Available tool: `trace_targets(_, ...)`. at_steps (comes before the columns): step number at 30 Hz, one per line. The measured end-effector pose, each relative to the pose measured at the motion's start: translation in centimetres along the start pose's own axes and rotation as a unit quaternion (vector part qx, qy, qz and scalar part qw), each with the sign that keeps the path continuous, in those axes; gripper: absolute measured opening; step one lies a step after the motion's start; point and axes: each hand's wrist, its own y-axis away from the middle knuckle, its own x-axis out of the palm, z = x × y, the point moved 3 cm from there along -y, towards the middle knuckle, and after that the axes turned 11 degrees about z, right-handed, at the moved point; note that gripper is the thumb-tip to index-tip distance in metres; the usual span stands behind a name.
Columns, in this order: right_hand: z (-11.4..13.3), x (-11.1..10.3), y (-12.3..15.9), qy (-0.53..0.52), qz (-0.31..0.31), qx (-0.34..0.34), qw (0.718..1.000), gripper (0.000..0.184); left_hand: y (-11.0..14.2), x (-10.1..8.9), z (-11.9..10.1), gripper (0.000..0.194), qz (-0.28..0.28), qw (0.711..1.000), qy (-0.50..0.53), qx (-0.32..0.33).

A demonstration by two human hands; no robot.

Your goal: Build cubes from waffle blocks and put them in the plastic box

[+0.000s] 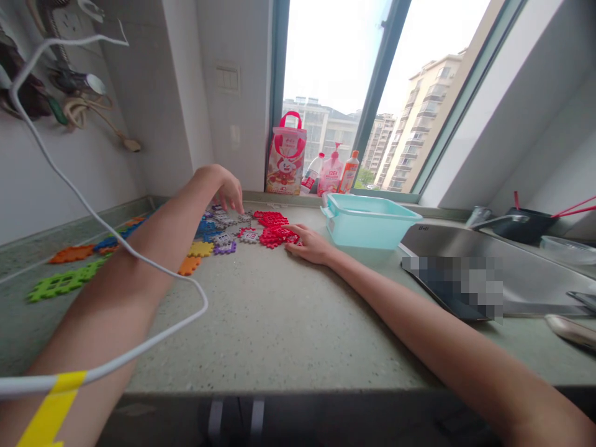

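Flat plastic interlocking puzzle tiles with toothed edges lie on the counter. My left hand hangs with bent, slightly parted fingers above the grey tiles, and nothing shows in it. Whether its fingertips touch them I cannot tell. To the right, my right hand has its fingers and thumb around the edge of a stack of red tiles, which rests on the counter. Near my left forearm are a yellow tile, a purple tile, blue tiles and a green tile.
A turquoise plastic tub stands right of my right hand, beside the steel sink. A dark flat device lies at the sink's edge. Bottles and a red bag line the windowsill. A white cable crosses my left forearm.
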Motion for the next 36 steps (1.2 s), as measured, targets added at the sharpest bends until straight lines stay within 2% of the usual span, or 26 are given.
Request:
trace_targets(2, 0.1, -0.1, -0.1, 0.002, 0.004, 0.008, 1.000, 0.059, 1.5, -0.5, -2.2, 0.056, 0.084, 0.996, 0.029, -0.015)
trace_targets(3, 0.1, -0.1, -0.1, 0.002, 0.004, 0.012, 1.000, 0.060, 2.3, -0.6, -3.5, 0.057, 0.108, 0.993, 0.042, -0.012)
trace_targets(5, 0.2, -0.2, -0.1, -0.002, 0.000, 0.018, 1.000, 0.061, 3.7, -0.2, -5.8, 0.060, 0.106, 0.993, 0.045, 0.002)
trace_targets(8, 0.4, -0.3, 0.0, -0.014, -0.011, 0.019, 1.000, 0.060, 5.2, 2.7, -7.8, 0.059, 0.100, 0.995, 0.012, -0.004)
trace_targets(9, 0.4, -0.2, 0.1, -0.016, -0.013, 0.019, 1.000, 0.060, 5.6, 4.0, -8.0, 0.057, 0.093, 0.996, 0.001, 0.000)
trace_targets(11, 0.4, -0.1, 0.0, -0.015, -0.013, 0.018, 1.000, 0.061, 6.5, 6.6, -7.9, 0.052, 0.061, 0.997, -0.021, 0.050)
trace_targets(13, 0.3, 0.0, -0.1, -0.008, -0.011, 0.016, 1.000, 0.061, 7.6, 9.0, -6.9, 0.046, 0.081, 0.992, -0.032, 0.090)
trace_targets(15, 0.3, 0.1, -0.2, 0.001, -0.008, 0.013, 1.000, 0.062, 8.8, 10.5, -5.1, 0.041, 0.088, 0.994, -0.023, 0.066)
trace_targets(17, 0.3, 0.2, -0.3, 0.012, -0.007, 0.008, 1.000, 0.062, 9.7, 11.1, -3.6, 0.040, 0.071, 0.997, -0.041, 0.018)
trace_targets(19, 0.3, 0.2, -0.3, 0.017, -0.007, 0.006, 1.000, 0.062, 10.2, 11.1, -3.1, 0.043, 0.011, 0.996, -0.093, -0.014)
trace_targets(20, 0.3, 0.2, -0.3, 0.017, -0.007, 0.007, 1.000, 0.062, 10.3, 11.1, -3.3, 0.042, -0.034, 0.992, -0.121, -0.009)
trace_targets(23, 0.5, 0.0, -0.2, 0.017, -0.003, 0.012, 1.000, 0.062, 9.9, 11.5, -5.2, 0.047, -0.162, 0.967, -0.179, 0.080)
trace_targets(25, 0.6, -0.1, -0.2, 0.019, 0.001, 0.015, 1.000, 0.061, 9.4, 12.4, -6.4, 0.060, -0.199, 0.951, -0.199, 0.132)
trace_targets(27, 0.6, -0.2, -0.1, 0.020, 0.003, 0.018, 1.000, 0.062, 9.0, 13.2, -7.1, 0.063, -0.227, 0.940, -0.212, 0.139)
trace_targets(29, 0.7, -0.2, 0.0, 0.021, 0.005, 0.020, 1.000, 0.062, 8.7, 13.7, -7.3, 0.061, -0.246, 0.939, -0.209, 0.118)
trace_targets(32, 0.6, -0.2, 0.0, 0.023, 0.007, 0.019, 1.000, 0.062, 8.5, 14.0, -6.9, 0.063, -0.231, 0.951, -0.188, 0.083)
trace_targets(36, 0.8, -0.2, 0.0, 0.031, 0.007, 0.021, 0.999, 0.061, 8.4, 13.6, -6.1, 0.055, -0.222, 0.955, -0.169, 0.099)
